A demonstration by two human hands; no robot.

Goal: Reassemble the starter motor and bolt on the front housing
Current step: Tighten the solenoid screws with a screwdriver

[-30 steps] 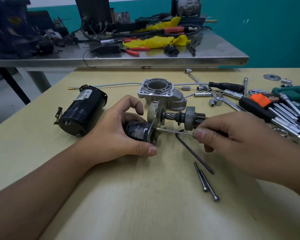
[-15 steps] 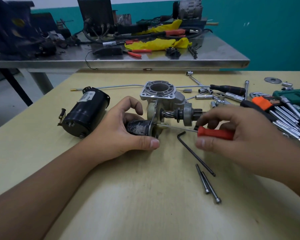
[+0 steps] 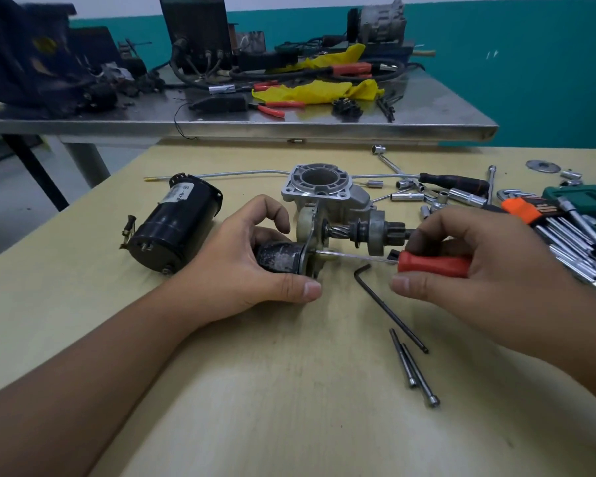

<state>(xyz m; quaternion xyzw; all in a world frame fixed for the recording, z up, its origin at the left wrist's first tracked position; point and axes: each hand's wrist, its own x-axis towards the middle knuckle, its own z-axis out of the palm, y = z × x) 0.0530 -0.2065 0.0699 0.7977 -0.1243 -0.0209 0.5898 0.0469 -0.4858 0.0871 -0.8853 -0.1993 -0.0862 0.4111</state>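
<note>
While the left hand point(image 3: 241, 270) grips the solenoid point(image 3: 279, 257) on the table point(image 3: 289, 407), the right hand point(image 3: 479, 259) pinches a screwdriver point(image 3: 434, 264), its tip at the bracket point(image 3: 309, 242).

The dusty black solenoid point(image 3: 278, 257) lies on its side, joined to a thin metal plate point(image 3: 309, 232). A shaft with a twisty gear point(image 3: 365, 232) sticks out to the right from that plate. The silver front housing point(image 3: 319, 185) sits just behind, its round hole facing up. The black motor body point(image 3: 174, 227) lies on its side, off to the left. Two long bolts point(image 3: 414, 368) lie side by side nearer the front.
</note>
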